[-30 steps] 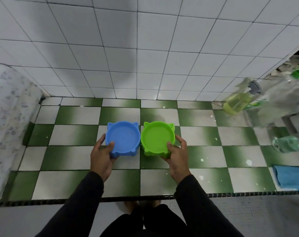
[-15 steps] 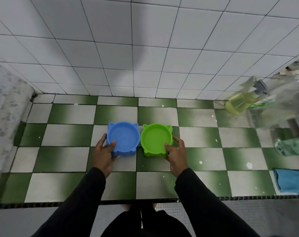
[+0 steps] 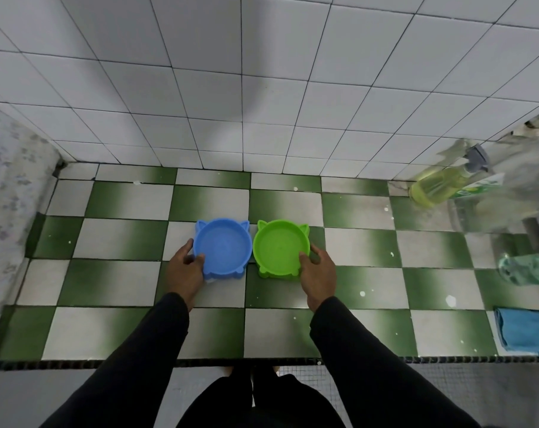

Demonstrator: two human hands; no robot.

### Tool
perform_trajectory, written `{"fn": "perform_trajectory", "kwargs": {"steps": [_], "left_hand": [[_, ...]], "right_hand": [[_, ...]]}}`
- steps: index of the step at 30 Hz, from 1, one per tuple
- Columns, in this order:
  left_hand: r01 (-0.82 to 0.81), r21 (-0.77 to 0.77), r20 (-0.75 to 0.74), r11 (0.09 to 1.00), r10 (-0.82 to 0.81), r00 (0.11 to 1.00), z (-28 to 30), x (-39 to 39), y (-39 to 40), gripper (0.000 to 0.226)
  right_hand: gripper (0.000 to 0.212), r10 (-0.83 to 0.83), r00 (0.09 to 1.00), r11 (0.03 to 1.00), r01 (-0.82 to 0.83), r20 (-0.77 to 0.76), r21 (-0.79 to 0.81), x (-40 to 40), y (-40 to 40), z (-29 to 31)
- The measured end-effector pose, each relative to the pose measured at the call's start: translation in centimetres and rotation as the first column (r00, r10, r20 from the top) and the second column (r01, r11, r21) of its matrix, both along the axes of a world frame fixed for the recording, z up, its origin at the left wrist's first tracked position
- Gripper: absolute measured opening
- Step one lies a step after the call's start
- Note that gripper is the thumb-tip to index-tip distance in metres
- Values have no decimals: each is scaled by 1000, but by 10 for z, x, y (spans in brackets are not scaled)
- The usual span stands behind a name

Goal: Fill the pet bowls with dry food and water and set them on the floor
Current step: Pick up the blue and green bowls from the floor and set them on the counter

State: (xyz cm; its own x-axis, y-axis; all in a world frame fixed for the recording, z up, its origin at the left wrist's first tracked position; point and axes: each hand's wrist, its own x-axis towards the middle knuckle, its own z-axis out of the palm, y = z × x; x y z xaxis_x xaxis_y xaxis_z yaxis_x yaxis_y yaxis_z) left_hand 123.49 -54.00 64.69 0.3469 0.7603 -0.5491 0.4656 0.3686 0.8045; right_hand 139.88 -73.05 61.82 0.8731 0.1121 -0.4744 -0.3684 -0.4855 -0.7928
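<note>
Bowls sit side by side on a green-and-white checkered tile counter point(image 3: 123, 233) that runs up to a white tiled wall point(image 3: 262, 88): a blue bowl point(image 3: 222, 246) on the left and a green bowl point(image 3: 281, 247) on the right, their rims touching or very nearly so, both with little cat ears moulded on the far edge. The left hand point(image 3: 185, 273) grips the near-left rim of the blue bowl, thumb curled over the lip and fingers wrapped round the outside; the right hand point(image 3: 318, 273) holds the near-right rim of the green bowl the same way. Both bowls look empty, with no kibble or water visible inside, and both appear to rest on the counter rather than hang in the air. Judging from this, the task is at its very start: the bowls are being placed or squared up ready for filling, and neither filling nor the move to the floor is done. At the far right of the counter stand a bottle of yellow liquid point(image 3: 438, 186) with a grey top, some clear containers too blurred to identify, and a greenish clear bottle point(image 3: 527, 273); a blue cloth point(image 3: 527, 332) lies at the near-right edge. No food bag is visible. The next move probably calls for letting go of the rims and fetching dry food and water, then pouring steadily so nothing spills across the tiles.
</note>
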Motion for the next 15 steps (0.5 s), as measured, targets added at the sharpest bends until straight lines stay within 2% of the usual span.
{"fn": "perform_trajectory", "kwargs": {"steps": [4,8,15], "left_hand": [[90,82,-66,993,-85,994,1,1,0,40],[183,157,-142,971,-161,977,-3,-1,3,38],[205,194,-210,959,-164,964,-2,5,5,44]], "right_hand": [[35,24,999,997,-21,48,-74,0,3,-3],[23,124,986,984,-107,116,-145,4,4,-3],[16,202,966,951,-155,159,-269,10,6,-6]]}}
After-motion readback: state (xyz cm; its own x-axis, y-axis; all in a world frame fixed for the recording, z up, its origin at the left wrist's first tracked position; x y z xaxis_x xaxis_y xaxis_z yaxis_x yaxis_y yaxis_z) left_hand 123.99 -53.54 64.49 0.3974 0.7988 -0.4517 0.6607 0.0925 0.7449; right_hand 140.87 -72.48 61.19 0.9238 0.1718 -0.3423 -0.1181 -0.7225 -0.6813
